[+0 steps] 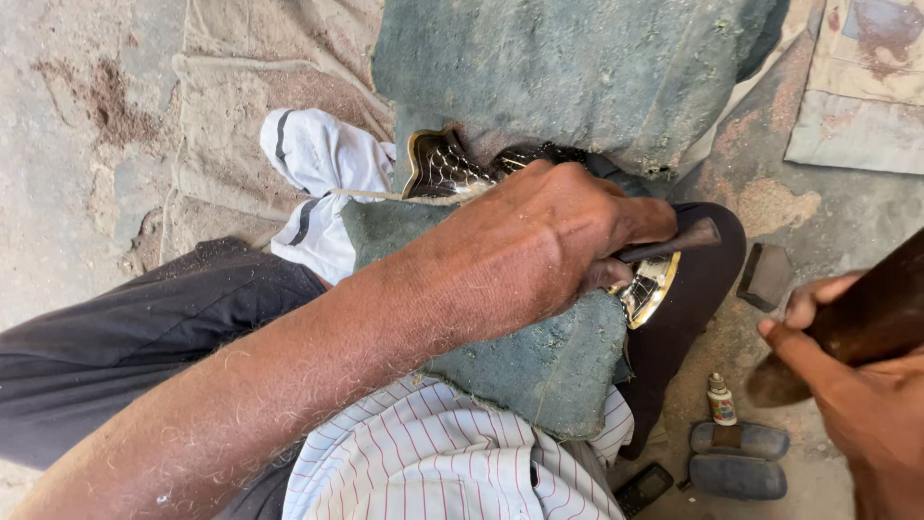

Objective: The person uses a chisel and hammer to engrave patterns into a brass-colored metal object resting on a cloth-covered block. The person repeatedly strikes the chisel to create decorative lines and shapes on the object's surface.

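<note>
Left hand (pixel 539 246) grips a chisel (pixel 674 241) over the patterned metal piece (pixel 452 169); right hand (pixel 857 385) clasps a wooden mallet (pixel 857 323).

White cloth with dark stripe (pixel 318 173) lying crumpled on dusty ground, upper left of lap. Flat dark grey rectangular block (pixel 765 275) on ground at right. Small bottle with pale cap and red label (pixel 721 400) upright just above two stacked grey oblong stones (pixel 739 458). Black flat device (pixel 643 488) near bottom edge, beside stones. Pale worn sheet (pixel 866 87) in top right corner. Reddish dust patch (pixel 111 101) upper left.
</note>
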`<state>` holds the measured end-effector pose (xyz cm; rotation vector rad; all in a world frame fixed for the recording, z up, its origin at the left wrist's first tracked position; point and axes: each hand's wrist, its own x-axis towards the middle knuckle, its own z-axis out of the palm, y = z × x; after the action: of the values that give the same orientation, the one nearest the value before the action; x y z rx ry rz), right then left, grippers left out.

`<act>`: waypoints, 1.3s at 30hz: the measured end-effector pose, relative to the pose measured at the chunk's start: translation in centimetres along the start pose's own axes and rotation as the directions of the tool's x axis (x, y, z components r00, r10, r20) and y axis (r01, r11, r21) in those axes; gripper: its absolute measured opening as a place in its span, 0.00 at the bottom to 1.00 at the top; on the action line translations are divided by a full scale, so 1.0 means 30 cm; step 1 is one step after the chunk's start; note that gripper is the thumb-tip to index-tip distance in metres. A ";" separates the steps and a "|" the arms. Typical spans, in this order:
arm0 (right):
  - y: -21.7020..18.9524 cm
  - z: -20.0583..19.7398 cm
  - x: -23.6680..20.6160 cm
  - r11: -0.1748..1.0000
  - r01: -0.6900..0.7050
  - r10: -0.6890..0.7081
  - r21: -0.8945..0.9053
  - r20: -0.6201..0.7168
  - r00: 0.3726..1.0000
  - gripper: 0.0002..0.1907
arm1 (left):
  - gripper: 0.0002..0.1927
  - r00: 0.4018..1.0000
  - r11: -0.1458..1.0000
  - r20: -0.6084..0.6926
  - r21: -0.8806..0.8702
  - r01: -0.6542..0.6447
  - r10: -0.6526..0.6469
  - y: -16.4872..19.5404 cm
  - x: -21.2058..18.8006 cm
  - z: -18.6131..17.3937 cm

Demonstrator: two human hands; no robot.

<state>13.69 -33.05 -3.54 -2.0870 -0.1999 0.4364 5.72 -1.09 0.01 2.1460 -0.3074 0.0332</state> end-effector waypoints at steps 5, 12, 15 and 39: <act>-0.034 0.007 -0.037 0.975 0.091 -0.091 -0.203 0.008 0.996 0.12 | 0.21 0.999 1.000 0.044 -0.014 -0.013 0.014 -0.003 -0.007 -0.011; 0.000 -0.023 -0.027 0.953 0.166 -0.168 -0.252 0.014 0.986 0.14 | 0.21 0.994 0.999 0.094 -0.014 0.052 -0.051 0.003 0.010 -0.013; 0.025 -0.031 -0.047 0.955 0.200 -0.182 -0.220 0.102 0.978 0.11 | 0.22 0.996 1.000 0.087 -0.004 0.017 -0.017 -0.016 0.006 -0.002; 0.121 -0.137 0.269 0.395 0.088 0.249 -0.914 0.198 0.948 0.11 | 0.18 0.854 0.925 -0.359 -0.188 0.330 -0.377 -0.003 -0.172 0.041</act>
<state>22.61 -35.71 -6.51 -3.1529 -0.6592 0.8603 0.63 -1.00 -1.49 1.9891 0.3160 0.2218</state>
